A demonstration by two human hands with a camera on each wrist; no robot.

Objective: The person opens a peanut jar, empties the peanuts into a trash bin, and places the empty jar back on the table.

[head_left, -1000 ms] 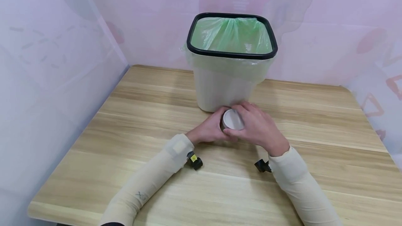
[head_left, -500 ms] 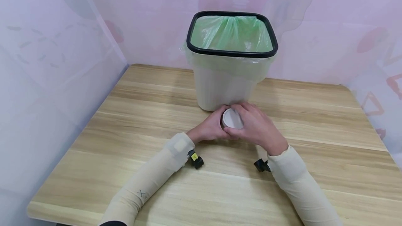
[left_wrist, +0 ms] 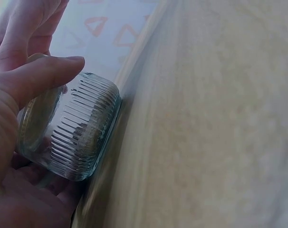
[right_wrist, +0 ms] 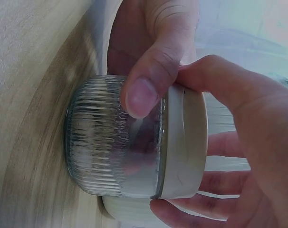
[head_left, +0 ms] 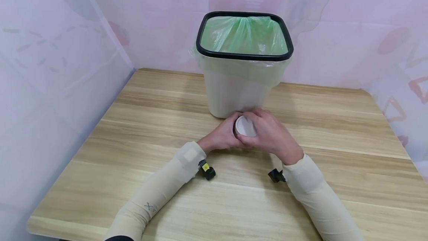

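A small ribbed glass jar (right_wrist: 99, 142) stands upright on the wooden table, right in front of the bin. Its pale, round lid (head_left: 245, 126) shows between the two hands in the head view. My left hand (head_left: 223, 135) grips the glass body, with its thumb (left_wrist: 49, 76) laid along the side. Curled over the lid, my right hand (head_left: 274, 133) holds it by the edge, thumb on one side and fingers on the other. The lid sits on the jar's mouth in the right wrist view. Most of the glass is hidden by the hands from above.
Directly behind the hands stands a white bin (head_left: 234, 88) with a black rim (head_left: 245, 56) and a green plastic liner (head_left: 245, 32). The wooden table (head_left: 133, 129) spreads around it, with pale printed curtains (head_left: 160, 21) at the back and sides.
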